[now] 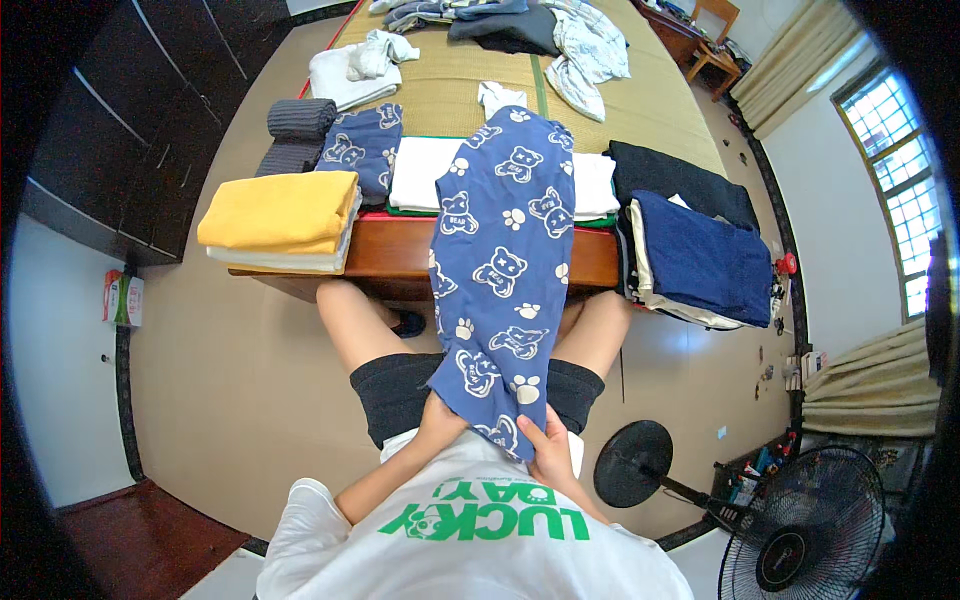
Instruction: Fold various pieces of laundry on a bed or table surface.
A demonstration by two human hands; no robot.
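A long blue garment (505,270) with white bears and paw prints stretches from the bed's edge down to my lap. It looks like pajama trousers laid lengthwise, its far end resting on the folded clothes. My left hand (441,420) grips the near end at its left corner, fingers hidden under the cloth. At the right corner my right hand (547,446) pinches the same end, thumb on top. Beneath the garment's far part lies a folded white cloth (420,172). A folded piece in the same bear print (365,150) sits to its left.
Yellow folded clothes (278,212) top a stack at the left bed corner, near grey rolled cloth (300,119). Dark blue folded clothes (703,255) and black cloth (680,180) lie right. Loose garments (590,50) are on the bed mat (660,120). A black fan (800,530) stands lower right.
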